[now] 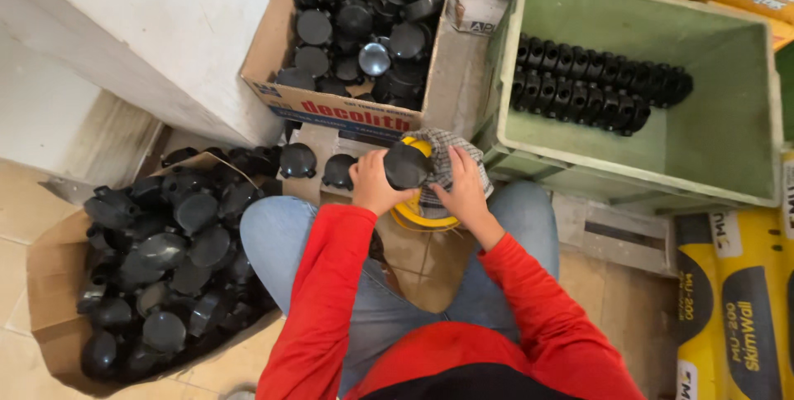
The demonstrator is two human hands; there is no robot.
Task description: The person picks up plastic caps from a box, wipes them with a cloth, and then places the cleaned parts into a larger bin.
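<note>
My left hand (374, 185) grips a round black plastic cap (406, 165) at its left side. My right hand (463, 187) presses a checked grey cloth (445, 160) against the cap's right side. A yellow round container (423, 216) sits just under both hands, between my knees in blue jeans. Red sleeves cover both arms.
An open cardboard box (273, 52) of black caps stands ahead. A second cardboard box (50, 284) full of caps lies at my left. A green plastic crate (728, 143) at the right holds two neat rows of caps (595, 86). Yellow sacks (736, 301) lie at the far right.
</note>
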